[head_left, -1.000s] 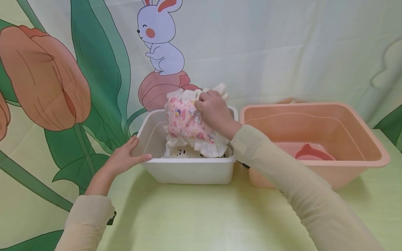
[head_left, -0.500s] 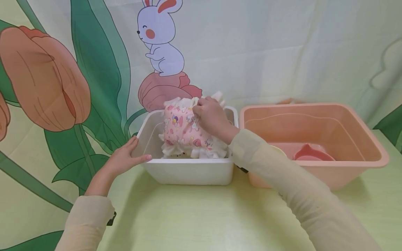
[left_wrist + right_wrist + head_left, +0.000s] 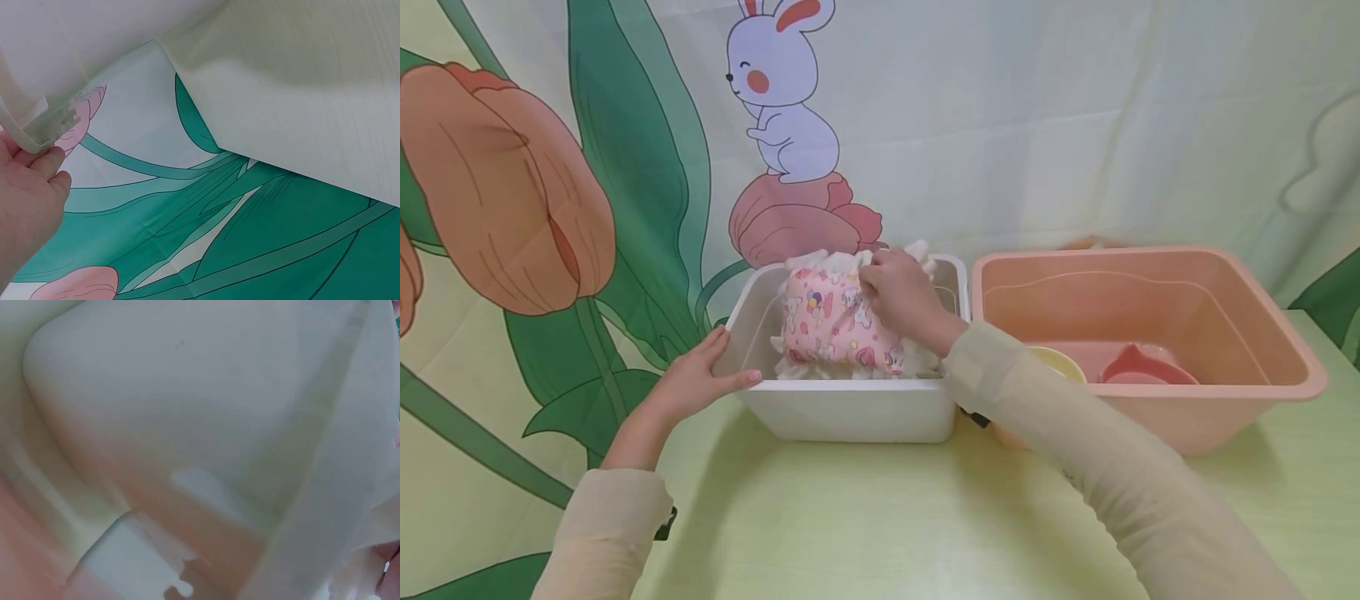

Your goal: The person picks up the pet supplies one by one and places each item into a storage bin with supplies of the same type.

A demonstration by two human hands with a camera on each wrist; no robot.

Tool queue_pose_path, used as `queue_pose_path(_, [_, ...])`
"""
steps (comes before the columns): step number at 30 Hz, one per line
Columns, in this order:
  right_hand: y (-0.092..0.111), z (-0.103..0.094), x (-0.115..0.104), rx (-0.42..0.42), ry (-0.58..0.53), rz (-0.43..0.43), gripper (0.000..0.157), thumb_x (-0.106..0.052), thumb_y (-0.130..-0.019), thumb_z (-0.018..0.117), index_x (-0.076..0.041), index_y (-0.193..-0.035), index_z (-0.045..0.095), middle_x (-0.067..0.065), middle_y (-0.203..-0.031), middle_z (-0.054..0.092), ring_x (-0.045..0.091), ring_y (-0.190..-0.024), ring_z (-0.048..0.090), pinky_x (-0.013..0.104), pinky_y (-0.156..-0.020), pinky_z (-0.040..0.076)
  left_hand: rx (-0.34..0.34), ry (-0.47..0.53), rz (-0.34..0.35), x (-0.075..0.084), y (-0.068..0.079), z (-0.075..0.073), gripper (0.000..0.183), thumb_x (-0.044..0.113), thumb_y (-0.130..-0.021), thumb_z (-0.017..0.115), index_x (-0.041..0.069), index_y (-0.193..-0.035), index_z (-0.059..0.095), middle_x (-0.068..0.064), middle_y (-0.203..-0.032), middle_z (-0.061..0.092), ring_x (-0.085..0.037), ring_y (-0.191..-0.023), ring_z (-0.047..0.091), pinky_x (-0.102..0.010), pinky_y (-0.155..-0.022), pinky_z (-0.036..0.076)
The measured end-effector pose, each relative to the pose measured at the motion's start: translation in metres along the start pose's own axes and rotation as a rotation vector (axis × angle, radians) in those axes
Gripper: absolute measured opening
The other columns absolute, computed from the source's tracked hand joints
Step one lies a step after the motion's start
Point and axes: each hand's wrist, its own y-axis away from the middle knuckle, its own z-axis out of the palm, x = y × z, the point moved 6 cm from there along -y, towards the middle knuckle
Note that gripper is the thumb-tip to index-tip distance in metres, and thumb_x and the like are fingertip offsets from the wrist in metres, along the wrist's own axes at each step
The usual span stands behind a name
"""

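Note:
A small pink pillow [image 3: 827, 321] with a cartoon print and white ruffled edges tilts inside the white bin [image 3: 850, 408] in the head view. My right hand [image 3: 902, 287] pinches it near its upper right edge, fingers curled into the cloth. At the bin's front left corner rests my left hand [image 3: 696, 379], fingers fairly straight along the side and thumb over the rim. The left wrist view shows the fingertips of the left hand [image 3: 31, 197] right at the underside of the rim. In the right wrist view, the bin's outer wall [image 3: 181, 381] fills most of the frame.
Right of the white bin stands a larger peach bin [image 3: 1150, 258]. It holds a red dish [image 3: 1142, 367] with a pointed edge and a yellow round-rimmed thing [image 3: 1060, 364], partly hidden by my right sleeve. Behind hangs a cloth [image 3: 1015, 125] printed with tulips and a rabbit.
My right hand has lowered the pink pillow deeper into the white bin, shifting slightly left. The yellow-rimmed thing has come into view beside the sleeve. The left hand has stayed put.

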Motion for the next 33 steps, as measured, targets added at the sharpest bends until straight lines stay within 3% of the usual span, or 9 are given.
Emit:
queue_pose_path(5, [0.002,0.005,0.000,0.010,-0.031,0.008,0.013,-0.002,-0.081,0.055,-0.007,-0.074,0.064,0.005,-0.075,0.056,0.020,-0.077,0.049,0.028,-0.074,0.042,0.001,0.000,0.003,0.000,0.001,0.001,0.099,0.062,-0.076,0.051,0.005,-0.142,0.006,-0.017,-0.148,0.000,-0.049,-0.129,0.013,-0.065,-0.096,0.021])
queue_pose_path(17, [0.007,0.014,0.006,-0.060,-0.091,0.089,0.013,-0.006,-0.083,0.054,-0.008,-0.078,0.065,0.003,-0.081,0.056,0.019,-0.083,0.049,0.027,-0.079,0.043,0.011,-0.003,0.014,-0.006,-0.003,0.002,0.100,0.063,-0.075,0.052,0.005,-0.142,0.005,-0.014,-0.149,0.000,-0.045,-0.131,0.012,-0.063,-0.098,0.020])
queue_pose_path(33, [0.012,0.027,0.012,-0.157,-0.090,0.143,0.010,-0.008,-0.084,0.056,-0.010,-0.080,0.065,0.002,-0.081,0.054,0.017,-0.081,0.046,0.027,-0.074,0.042,0.008,-0.005,0.011,-0.003,-0.001,0.001,0.099,0.062,-0.076,0.052,0.005,-0.142,0.006,-0.015,-0.149,0.000,-0.046,-0.131,0.012,-0.063,-0.098,0.020])
